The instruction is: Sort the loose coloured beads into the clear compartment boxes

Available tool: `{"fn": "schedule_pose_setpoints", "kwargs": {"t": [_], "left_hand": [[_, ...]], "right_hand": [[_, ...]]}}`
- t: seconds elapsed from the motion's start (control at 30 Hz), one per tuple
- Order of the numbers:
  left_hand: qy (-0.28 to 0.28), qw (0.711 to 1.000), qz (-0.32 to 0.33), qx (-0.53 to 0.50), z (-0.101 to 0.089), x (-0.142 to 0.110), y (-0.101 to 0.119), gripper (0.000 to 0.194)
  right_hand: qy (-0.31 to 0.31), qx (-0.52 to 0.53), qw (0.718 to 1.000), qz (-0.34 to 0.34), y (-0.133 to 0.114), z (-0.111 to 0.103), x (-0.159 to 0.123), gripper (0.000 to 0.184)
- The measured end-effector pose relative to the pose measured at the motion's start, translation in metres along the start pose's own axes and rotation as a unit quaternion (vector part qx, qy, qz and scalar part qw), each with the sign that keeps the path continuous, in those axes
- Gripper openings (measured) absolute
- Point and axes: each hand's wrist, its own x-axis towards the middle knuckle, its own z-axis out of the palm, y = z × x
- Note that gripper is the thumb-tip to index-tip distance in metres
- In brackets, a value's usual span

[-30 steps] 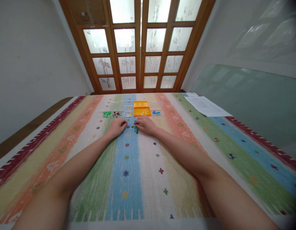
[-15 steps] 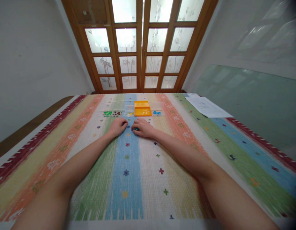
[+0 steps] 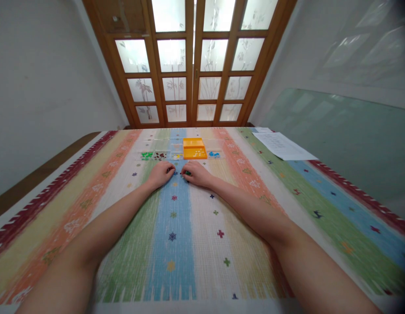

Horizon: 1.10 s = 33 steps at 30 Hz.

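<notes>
My left hand rests on the tablecloth with fingers curled and pinched. What it holds, if anything, is too small and hidden to name. Just to its right, my right hand has its fingers closed on a small dark-green piece, partly covered by the fingertips. Beyond the hands stand small clear boxes with green pieces, dark red pieces, yellow and white pieces and blue pieces. Among them an orange box lies with its lid open, white bits inside.
A striped tablecloth covers the table. Printed sheets of paper lie at the far right, near a greenish glass panel by the wall. Wooden doors with glass panes stand behind the table.
My right hand's fingers have shifted and curled in slightly, leaving more of the green piece showing. My left hand has barely moved. The boxes stay in place.
</notes>
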Motion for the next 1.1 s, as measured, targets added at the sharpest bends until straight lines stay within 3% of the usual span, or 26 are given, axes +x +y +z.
{"fn": "schedule_pose_setpoints", "kwargs": {"t": [0.23, 0.43, 0.63, 0.87, 1.1], "left_hand": [[-0.005, 1.0, 0.016, 0.008, -0.001, -0.001, 0.005, 0.019], [-0.024, 0.996, 0.081, 0.023, -0.001, -0.003, 0.015, 0.019], [-0.043, 0.992, 0.114, 0.024, -0.003, -0.004, 0.018, 0.019], [-0.067, 0.993, 0.1, 0.005, -0.006, -0.004, 0.025, 0.017], [-0.068, 0.994, 0.09, 0.006, -0.006, -0.003, 0.027, 0.017]], "right_hand": [[-0.018, -0.03, 0.999, -0.031, -0.002, 0.001, 0.0, 0.006], [-0.018, -0.019, 0.999, -0.026, -0.002, -0.002, 0.0, 0.007], [0.088, 0.076, 0.988, 0.098, 0.01, -0.007, -0.001, 0.008], [0.202, 0.133, 0.948, 0.208, 0.041, -0.01, -0.001, 0.016], [0.315, 0.176, 0.884, 0.297, 0.074, -0.015, -0.003, 0.02]]}}
